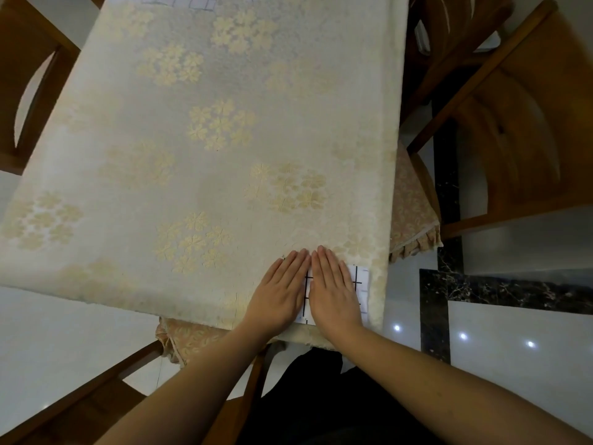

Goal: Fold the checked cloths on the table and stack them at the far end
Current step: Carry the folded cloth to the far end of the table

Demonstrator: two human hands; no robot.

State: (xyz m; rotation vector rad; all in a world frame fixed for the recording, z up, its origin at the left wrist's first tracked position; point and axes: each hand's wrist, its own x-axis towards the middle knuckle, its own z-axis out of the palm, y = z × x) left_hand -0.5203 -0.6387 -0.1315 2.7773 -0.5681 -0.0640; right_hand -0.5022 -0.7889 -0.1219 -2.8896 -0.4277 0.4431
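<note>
both hands, left hand (279,290) and right hand (334,290), lie flat, fingers together, pressing the folded checked cloth (360,281) at lower right, likely setting its crease.

A small white cloth with thin black check lines (361,285) lies folded flat at the near right corner of the table, mostly covered by two flat palms. More white checked cloth (192,0) lies at the far end, cut off by the frame's top edge.
</note>
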